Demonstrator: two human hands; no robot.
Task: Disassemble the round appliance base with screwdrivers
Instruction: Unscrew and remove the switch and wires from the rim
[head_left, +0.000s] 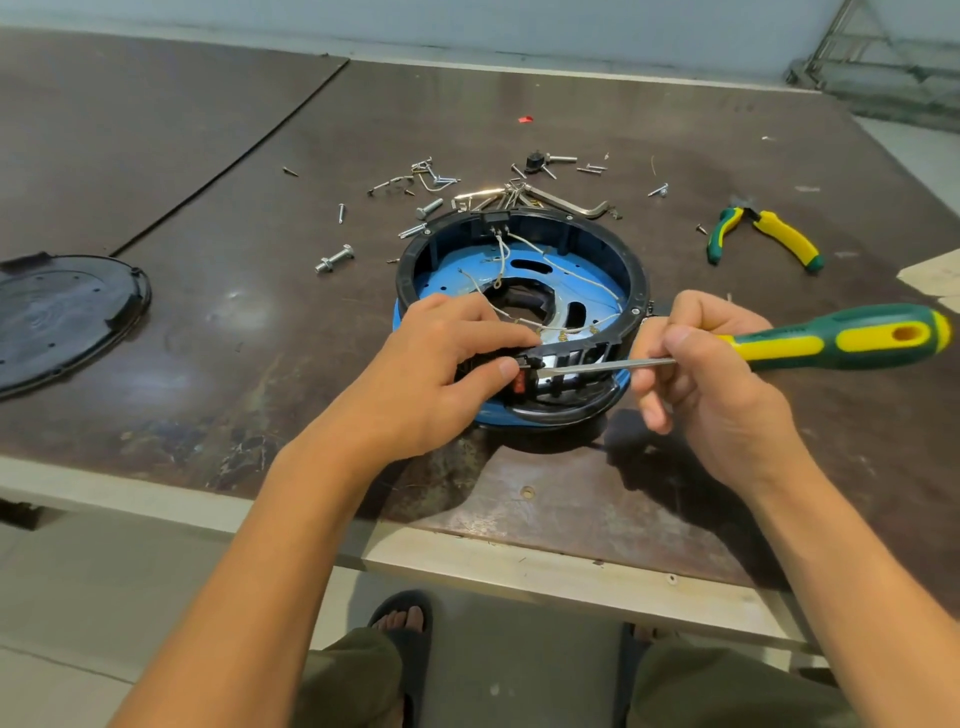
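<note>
dark brown scuffed workbench (218, 332) beside a pale wall carries a round black-and-blue plastic appliance base (524, 291) at centre, loose screws (441, 192) behind it. left hand (441, 374) pinches its near rim; right hand (701, 374) grips a green-and-yellow screwdriver (779, 345), tip at the rim.

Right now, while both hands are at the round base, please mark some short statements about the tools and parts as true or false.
1. The right hand holds the screwdriver. True.
2. The pliers lie inside the base. False: the pliers lie on the table, right of the round base.
3. The left hand grips the near rim of the round base. True.
4. The black cover sits on the base. False: the black cover lies on the table, far left.
</note>
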